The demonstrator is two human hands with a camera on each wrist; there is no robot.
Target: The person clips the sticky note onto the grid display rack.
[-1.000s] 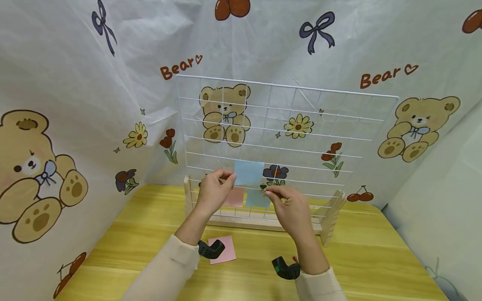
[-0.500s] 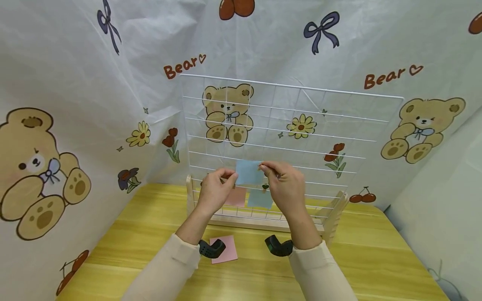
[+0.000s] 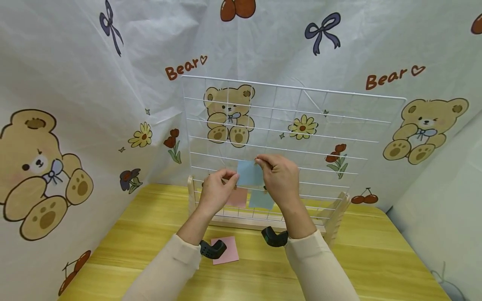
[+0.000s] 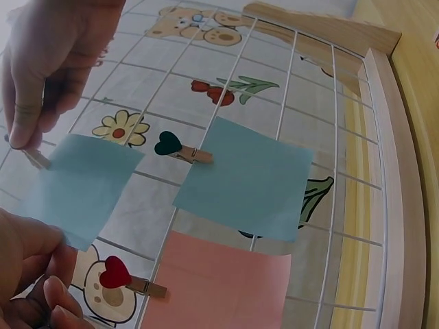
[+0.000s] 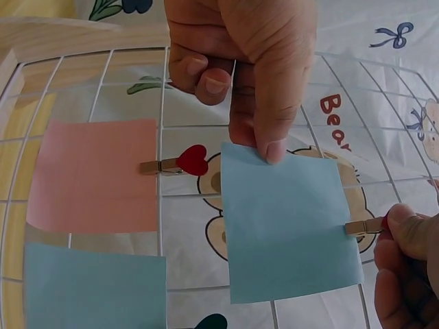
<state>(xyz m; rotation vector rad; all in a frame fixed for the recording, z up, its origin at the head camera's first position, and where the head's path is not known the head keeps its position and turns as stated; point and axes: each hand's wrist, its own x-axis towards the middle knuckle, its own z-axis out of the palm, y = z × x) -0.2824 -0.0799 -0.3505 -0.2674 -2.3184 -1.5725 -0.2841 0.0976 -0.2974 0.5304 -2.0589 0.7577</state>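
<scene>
A light blue paper note (image 3: pixel 249 173) lies against the white wire grid (image 3: pixel 293 86). My left hand (image 3: pixel 216 190) pinches its left edge between thumb and finger. At the note's upper edge, my right hand (image 3: pixel 281 177) pinches a small wooden clothespin (image 5: pixel 365 227), whose tips meet the paper in the right wrist view. Fingers partly cover its red end. Below hang a pink note (image 5: pixel 92 178), held by a clothespin with a red heart (image 5: pixel 173 164), and another blue note (image 4: pixel 243 181), held by a clothespin with a dark green heart (image 4: pixel 182 149).
The grid stands in a wooden base (image 3: pixel 244 221) on a yellow wood-grain table (image 3: pixel 158 259). A pink square of paper (image 3: pixel 229 250) lies on the table near my left wrist. A bear-print sheet (image 3: pixel 143 42) hangs behind the grid.
My right hand has moved up and left from beside the lower blue note to the upper edge of the held note, bringing the clothespin. The left hand keeps its hold.
</scene>
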